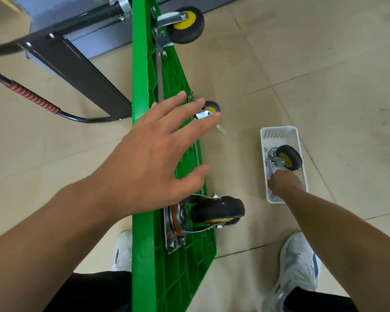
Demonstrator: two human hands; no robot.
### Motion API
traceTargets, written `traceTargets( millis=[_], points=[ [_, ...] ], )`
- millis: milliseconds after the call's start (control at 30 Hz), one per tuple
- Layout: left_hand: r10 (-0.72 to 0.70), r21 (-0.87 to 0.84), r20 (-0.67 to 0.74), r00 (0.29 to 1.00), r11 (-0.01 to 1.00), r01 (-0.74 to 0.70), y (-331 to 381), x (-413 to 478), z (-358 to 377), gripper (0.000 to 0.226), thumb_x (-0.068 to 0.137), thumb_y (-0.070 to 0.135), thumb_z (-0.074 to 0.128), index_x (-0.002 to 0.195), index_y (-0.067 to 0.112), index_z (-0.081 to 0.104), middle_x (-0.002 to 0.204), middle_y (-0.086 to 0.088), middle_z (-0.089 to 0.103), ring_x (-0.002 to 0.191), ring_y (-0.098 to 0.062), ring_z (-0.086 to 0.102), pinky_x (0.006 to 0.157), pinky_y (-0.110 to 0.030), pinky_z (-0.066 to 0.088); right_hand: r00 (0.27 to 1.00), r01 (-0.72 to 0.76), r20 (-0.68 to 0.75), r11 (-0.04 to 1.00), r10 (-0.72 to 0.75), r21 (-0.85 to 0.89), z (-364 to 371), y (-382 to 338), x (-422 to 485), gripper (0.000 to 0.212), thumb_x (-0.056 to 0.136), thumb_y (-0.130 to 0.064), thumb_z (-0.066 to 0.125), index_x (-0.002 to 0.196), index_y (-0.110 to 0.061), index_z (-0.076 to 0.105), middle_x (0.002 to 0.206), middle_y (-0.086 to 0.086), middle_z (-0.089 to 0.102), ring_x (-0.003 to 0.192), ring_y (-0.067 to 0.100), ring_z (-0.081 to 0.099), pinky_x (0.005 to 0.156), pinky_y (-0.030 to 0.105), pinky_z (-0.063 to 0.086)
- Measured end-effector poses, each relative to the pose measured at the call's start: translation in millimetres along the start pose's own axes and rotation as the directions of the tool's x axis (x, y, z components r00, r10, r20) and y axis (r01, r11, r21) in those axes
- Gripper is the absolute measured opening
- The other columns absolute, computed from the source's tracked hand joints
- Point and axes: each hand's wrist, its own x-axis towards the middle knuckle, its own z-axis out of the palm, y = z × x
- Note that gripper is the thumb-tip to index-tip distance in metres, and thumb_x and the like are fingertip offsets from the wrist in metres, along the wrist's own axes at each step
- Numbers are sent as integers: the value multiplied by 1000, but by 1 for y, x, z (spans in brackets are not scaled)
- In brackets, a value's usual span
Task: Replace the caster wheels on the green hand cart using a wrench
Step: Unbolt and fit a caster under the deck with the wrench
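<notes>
Green hand cart [144,255]: standing on its long edge on the tiled floor [324,64], ribbed underside facing right, black folding handle [81,119] lying out to the left. Carrying three mounted casters on that underside: near caster [218,210], middle caster [212,107], far caster [186,24].

Left hand [158,154]: reaching forward over the cart's upper edge, palm down, fingers straight and spread wide, gripping nothing; fingertips overlapping the middle caster's bracket, contact not determinable.

Right hand [284,183]: extending down into the near end of the white basket [279,131] on the floor right of the cart, knuckles up, fingers hidden. Lying against the wrench [270,168]; grip not determinable.

Spare caster [288,157]: sitting mid-basket, just beyond the right hand.
</notes>
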Motion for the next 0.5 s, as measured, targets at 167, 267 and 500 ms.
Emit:
traceTargets(
  millis=[167, 267, 500],
  points=[
    [10, 4, -14, 1000, 1000, -10, -3, -3, 1, 72, 87, 53, 52, 152, 24, 40, 159, -2, 36, 152, -23, 20, 120, -51, 26, 999, -25, 29, 999, 26, -43, 0, -2, -2, 12, 74, -4, 70, 71, -11, 62, 71, 5, 62, 65, 21, 56, 66, 31, 53],
    [17, -1, -17, 1000, 1000, -17, -3, -3, 2, 71, 87, 53, 53, 151, 24, 43, 158, -2, 37, 152, -24, 20, 119, -51, 27, 1000, -6, 30, 996, 8, -93, 2, -2, -2, 7, 81, -10, 68, 80, -10, 61, 75, 4, 59, 66, 21, 54, 66, 31, 48],
    [30, 10, -18, 999, 1000, -29, -7, -3, 4, 69, 87, 54, 52, 150, 25, 45, 157, -2, 39, 152, -24, 20, 120, -50, 26, 999, -16, 38, 992, 21, -128, 1, -4, -5, 17, 74, -10, 74, 72, -15, 59, 78, 4, 63, 75, 23, 63, 73, 35, 59]
  ],
)
